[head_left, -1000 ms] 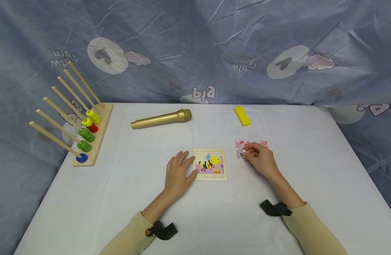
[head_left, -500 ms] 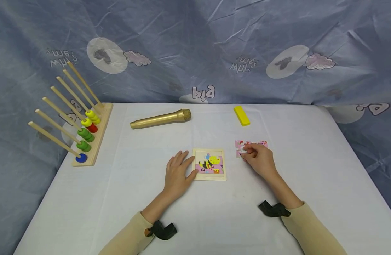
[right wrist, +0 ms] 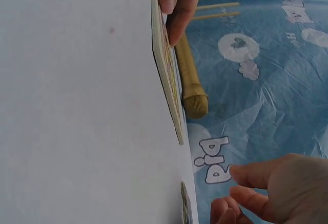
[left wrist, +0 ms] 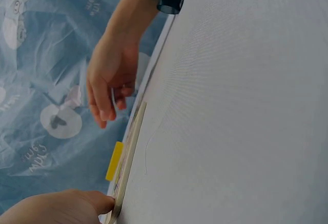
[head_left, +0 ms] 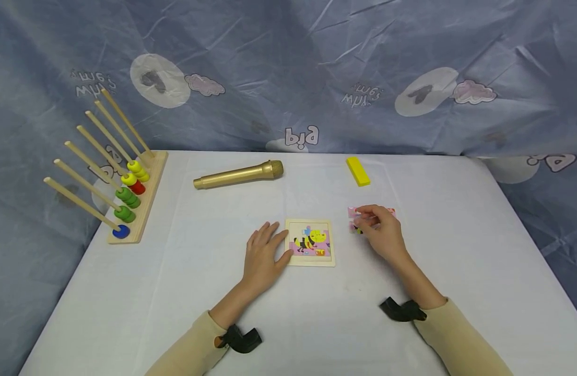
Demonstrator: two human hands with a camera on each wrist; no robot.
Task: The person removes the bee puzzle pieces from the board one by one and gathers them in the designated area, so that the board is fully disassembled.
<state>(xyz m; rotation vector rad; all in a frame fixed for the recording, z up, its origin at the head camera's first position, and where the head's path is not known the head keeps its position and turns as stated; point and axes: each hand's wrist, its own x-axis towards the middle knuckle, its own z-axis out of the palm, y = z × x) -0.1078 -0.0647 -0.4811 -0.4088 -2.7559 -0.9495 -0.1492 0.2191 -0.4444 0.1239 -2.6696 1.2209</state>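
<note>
A square wooden puzzle tray (head_left: 309,263) with a partly filled bee picture lies near the table's middle. My left hand (head_left: 263,256) rests at its left side, fingers spread, with the thumb and index finger touching the frame. Pink jigsaw pieces (head_left: 352,212) lie to the right of the tray. Over them hovers my right hand (head_left: 384,232), which hides some of them. In the right wrist view a gap shows between the right thumb and fingers (right wrist: 251,175), and I see no piece in it. A low stack of pieces (right wrist: 185,203) sits below.
A gold microphone (head_left: 238,175) lies behind the tray. Farther right is a yellow block (head_left: 357,171). At the table's left edge stands a wooden peg rack (head_left: 147,209) with coloured beads on tall pegs. A printed blue cloth (head_left: 250,78) hangs behind the white table (head_left: 175,292).
My right hand's fingers have lifted and parted slightly above the pieces, exposing a yellow and black one under them. My left hand and the tray have stayed in place.
</note>
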